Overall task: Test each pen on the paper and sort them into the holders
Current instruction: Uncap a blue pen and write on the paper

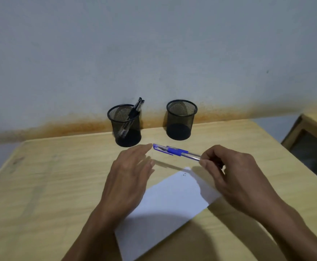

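While my right hand [234, 176] pinches the blue pen [176, 152] by its tip end, capped end nearly touches my left hand [129, 176], fingers straight and loosely spread.

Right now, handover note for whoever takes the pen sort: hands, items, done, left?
Right hand pinches the capped blue pen above the table.
Left hand is open, fingertips near the cap.
Left holder has pens; right holder looks empty.
Paper has faint marks near its far corner.
Left: uncap, test, drop it in a holder.
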Available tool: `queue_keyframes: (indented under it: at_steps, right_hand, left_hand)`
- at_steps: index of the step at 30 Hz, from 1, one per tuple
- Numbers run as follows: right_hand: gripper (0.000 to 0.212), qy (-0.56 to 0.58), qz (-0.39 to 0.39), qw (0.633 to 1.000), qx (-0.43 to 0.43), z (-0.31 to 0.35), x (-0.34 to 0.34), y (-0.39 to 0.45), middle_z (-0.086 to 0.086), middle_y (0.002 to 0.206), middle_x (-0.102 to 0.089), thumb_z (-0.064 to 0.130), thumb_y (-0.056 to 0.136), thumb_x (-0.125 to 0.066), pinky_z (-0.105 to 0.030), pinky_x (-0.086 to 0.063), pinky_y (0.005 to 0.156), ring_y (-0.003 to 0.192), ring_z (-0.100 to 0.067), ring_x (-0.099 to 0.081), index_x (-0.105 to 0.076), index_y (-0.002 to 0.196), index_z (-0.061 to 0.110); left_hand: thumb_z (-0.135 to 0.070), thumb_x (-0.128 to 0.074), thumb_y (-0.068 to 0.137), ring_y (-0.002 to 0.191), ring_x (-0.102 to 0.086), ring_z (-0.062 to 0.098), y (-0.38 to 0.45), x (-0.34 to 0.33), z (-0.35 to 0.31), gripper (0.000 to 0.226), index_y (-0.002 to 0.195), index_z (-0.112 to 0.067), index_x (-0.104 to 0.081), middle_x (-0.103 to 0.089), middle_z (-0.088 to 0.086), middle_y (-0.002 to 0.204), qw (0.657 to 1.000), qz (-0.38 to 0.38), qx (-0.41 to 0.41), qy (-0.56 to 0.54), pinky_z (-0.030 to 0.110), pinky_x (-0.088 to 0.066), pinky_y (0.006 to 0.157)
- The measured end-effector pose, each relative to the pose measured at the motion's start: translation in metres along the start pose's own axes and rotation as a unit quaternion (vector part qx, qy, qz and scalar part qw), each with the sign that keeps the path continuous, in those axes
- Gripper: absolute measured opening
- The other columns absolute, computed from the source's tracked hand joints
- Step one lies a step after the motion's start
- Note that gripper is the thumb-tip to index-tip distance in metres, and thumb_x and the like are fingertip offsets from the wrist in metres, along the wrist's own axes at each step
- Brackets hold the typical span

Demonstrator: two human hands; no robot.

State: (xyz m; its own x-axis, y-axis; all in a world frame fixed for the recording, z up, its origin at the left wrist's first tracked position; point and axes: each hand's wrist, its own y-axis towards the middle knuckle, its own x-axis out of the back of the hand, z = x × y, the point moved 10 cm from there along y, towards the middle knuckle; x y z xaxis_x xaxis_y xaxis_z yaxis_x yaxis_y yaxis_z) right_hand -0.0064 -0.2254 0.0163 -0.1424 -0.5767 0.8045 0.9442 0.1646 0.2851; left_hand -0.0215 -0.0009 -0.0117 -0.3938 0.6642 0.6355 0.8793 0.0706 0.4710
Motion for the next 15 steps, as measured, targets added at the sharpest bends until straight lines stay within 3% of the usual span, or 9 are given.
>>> queue_keyframes:
  at_steps: [2,4,7,10,12,15]
  right_hand:
    - [0.009,0.026,-0.008,0.999,0.022,0.014,0.007,-0.003,0.014,0.068,-0.063,0.025,0.094,-0.067,-0.014,-0.043,0.059,0.067,0.004,-0.058,-0.069,0.085,0.027]
    - [0.011,0.048,-0.016,0.998,0.032,0.023,0.015,-0.004,0.017,0.066,-0.063,0.023,0.093,-0.069,-0.009,-0.040,0.059,0.064,0.009,-0.056,-0.071,0.083,0.027]
    - [0.010,0.065,-0.016,0.997,0.045,0.036,0.023,-0.005,0.019,0.068,-0.067,0.023,0.091,-0.072,-0.007,-0.043,0.063,0.069,0.008,-0.059,-0.073,0.082,0.028]
    - [0.009,0.099,-0.007,0.993,0.056,0.048,0.025,-0.006,0.022,0.069,-0.069,0.023,0.089,-0.074,-0.008,-0.044,0.060,0.069,0.004,-0.062,-0.075,0.082,0.029]
    - [0.007,0.206,-0.016,0.978,0.035,0.051,0.028,-0.007,0.019,0.069,-0.071,0.021,0.084,-0.079,-0.010,-0.046,0.058,0.059,0.001,-0.063,-0.076,0.080,0.027]
    - [0.015,0.430,-0.009,0.903,-0.014,0.057,0.020,-0.011,0.000,0.068,-0.074,0.026,0.071,-0.083,-0.022,-0.057,0.061,0.063,-0.010,-0.069,-0.077,0.081,0.018]
  left_hand:
    - [-0.019,-0.065,0.093,0.105,-0.055,0.000,0.001,0.012,-0.010,0.033,0.125,-0.015,-0.063,-0.065,-0.001,0.119,0.999,-0.029,-0.023,-0.018,0.003,-0.038,0.087]
    - [-0.019,-0.067,0.091,0.099,-0.060,0.001,0.000,0.026,-0.011,0.032,0.123,-0.016,-0.065,-0.069,-0.003,0.109,0.997,-0.055,-0.016,-0.050,0.002,-0.039,0.081]
    - [-0.027,-0.069,0.089,0.099,-0.065,0.004,-0.004,0.039,-0.011,0.039,0.126,-0.019,-0.063,-0.070,-0.009,0.103,0.994,-0.050,-0.013,-0.091,0.012,-0.046,0.085]
    - [-0.030,-0.067,0.088,0.093,-0.065,0.002,-0.010,0.049,-0.021,0.028,0.113,-0.018,-0.071,-0.071,-0.012,0.100,0.995,-0.028,-0.044,-0.081,0.022,-0.052,0.081]
    - [-0.026,-0.068,0.086,0.087,-0.065,0.003,-0.015,0.056,-0.027,0.021,0.105,-0.018,-0.074,-0.071,-0.011,0.096,0.996,-0.030,-0.049,-0.069,0.023,-0.052,0.077]
    - [-0.016,-0.072,0.085,0.079,-0.064,0.006,-0.022,0.065,-0.038,0.013,0.098,-0.018,-0.075,-0.070,-0.012,0.087,0.996,-0.034,-0.048,-0.071,0.017,-0.049,0.072]
